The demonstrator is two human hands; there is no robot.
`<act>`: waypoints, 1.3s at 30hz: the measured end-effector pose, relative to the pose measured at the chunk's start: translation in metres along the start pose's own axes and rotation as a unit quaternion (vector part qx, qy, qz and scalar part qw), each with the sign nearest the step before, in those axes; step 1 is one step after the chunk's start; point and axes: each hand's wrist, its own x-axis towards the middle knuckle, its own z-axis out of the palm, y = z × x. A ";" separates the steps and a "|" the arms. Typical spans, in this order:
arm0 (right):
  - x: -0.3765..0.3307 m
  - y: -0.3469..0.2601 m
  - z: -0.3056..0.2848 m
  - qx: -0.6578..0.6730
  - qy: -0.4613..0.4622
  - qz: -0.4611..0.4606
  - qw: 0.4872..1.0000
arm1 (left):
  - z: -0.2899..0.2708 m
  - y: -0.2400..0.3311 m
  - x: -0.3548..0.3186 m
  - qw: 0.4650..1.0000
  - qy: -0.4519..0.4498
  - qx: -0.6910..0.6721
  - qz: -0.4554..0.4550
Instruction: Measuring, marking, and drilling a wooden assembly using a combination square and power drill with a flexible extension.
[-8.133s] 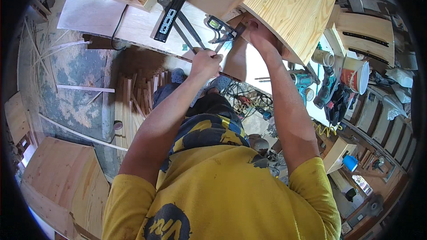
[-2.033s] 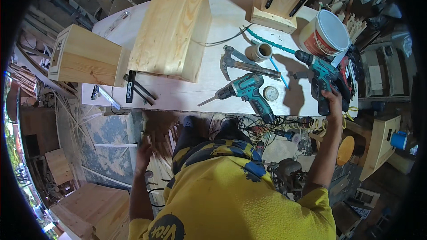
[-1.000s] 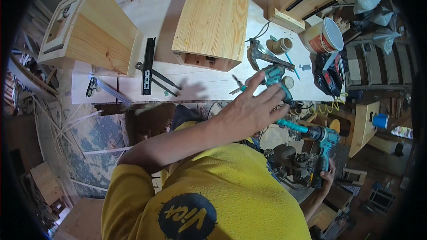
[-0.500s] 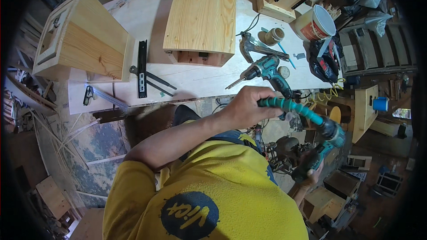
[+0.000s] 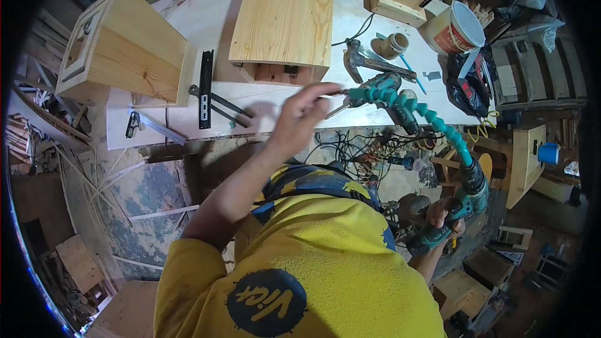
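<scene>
My right hand (image 5: 443,216) is wrapped round the grip of a teal and black cordless drill (image 5: 469,203), held out to the right of my body. From its chuck a green ribbed flexible drill shaft (image 5: 429,114) curves up and left over the bench. At the shaft's far tip is my left hand (image 5: 299,119), its index finger stretched to the tip and the thumb apart from it. Behind the shaft a second teal cordless drill (image 5: 382,84) with a long bit lies on the bench, partly covered. A hammer (image 5: 369,62) lies just beyond it.
On the white bench top (image 5: 213,12) stand a pine cabinet box (image 5: 282,15) and another pine box (image 5: 134,56). Between them lie a black drawer slide (image 5: 206,91), pincers (image 5: 222,106) and a combination square (image 5: 153,126). A white bucket (image 5: 460,28) stands back right. Cables (image 5: 350,150) tangle below.
My left hand has let go of the green shaft's ribbed end and moved up and left to its tip. My right hand has raised the drill slightly; the shaft now arches over the bench.
</scene>
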 end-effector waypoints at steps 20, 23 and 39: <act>-0.063 -0.009 -0.008 -0.039 0.143 -0.123 0.981 | -0.075 -0.109 0.057 0.712 -0.113 0.676 -0.152; -0.062 -0.007 -0.001 -0.049 0.149 -0.123 0.980 | -0.078 -0.118 0.057 0.717 -0.099 0.678 -0.126; -0.061 -0.005 0.007 -0.098 0.199 -0.079 0.972 | -0.092 -0.135 0.083 0.739 -0.162 0.615 -0.223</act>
